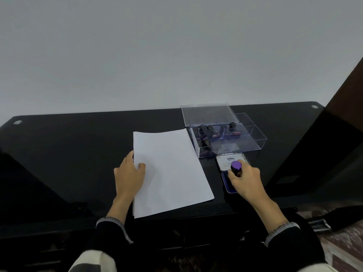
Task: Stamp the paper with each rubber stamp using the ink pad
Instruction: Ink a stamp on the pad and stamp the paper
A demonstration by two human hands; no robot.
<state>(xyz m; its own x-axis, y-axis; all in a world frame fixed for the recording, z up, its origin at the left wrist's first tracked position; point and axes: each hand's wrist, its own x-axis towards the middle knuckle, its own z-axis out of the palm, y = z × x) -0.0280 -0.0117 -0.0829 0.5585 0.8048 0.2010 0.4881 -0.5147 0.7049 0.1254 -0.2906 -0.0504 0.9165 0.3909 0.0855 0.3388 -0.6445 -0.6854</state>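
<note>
A blank white sheet of paper (169,171) lies on the black table (68,146). My left hand (130,173) rests flat on the paper's left edge, thumb on top of the sheet. To the right, an open ink pad (227,183) with a blue pad and a white lid marked "Artline" lies beside the paper. My right hand (246,181) grips a rubber stamp with a purple-topped dark handle (236,166), held upright on the ink pad. Whether its face touches the ink is hidden by my fingers.
A clear plastic box (253,146) with compartments stands behind the ink pad and holds several dark-handled stamps (208,132). Its clear lid (208,113) leans open at the back. A grey wall rises right behind the table. A dark panel stands at far right.
</note>
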